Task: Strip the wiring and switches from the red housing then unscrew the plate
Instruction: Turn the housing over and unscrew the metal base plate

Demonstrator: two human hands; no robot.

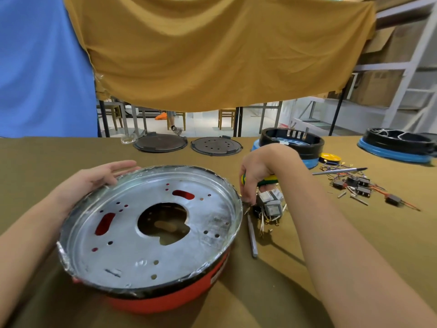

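Two bare hands are shown over a table (35,157) covered in olive-brown cloth. The red housing (165,301) is seen near the front edge of the table, left of centre, tilted so that its open top faces the camera. A silver metal plate (132,242) is seated inside it, ringed by a black rim; a large irregular opening is cut at the plate's middle, and two slots through which red is visible lie beside small round holes. The left hand (94,178) is laid against the far left rim of the housing, its fingers straight and spread, nothing being gripped. The right hand (257,174) is held just right of the housing, its fingers curled around a screwdriver with a green and yellow handle (269,179), and its fingertips are lowered toward a grey switch block (270,204) with loose wires, which lies on the table just beside the housing. A grey rod (252,237) is laid on the cloth below that block. Further right, a heap of stripped black switches and coloured wires (359,185) is spread out, with a pen-like tool (340,171) beyond it. Two dark round discs (189,144) are placed at the far edge, and two black-and-blue housings (307,147) are set to the right of them. An ochre cloth (212,55) is hung behind the table.
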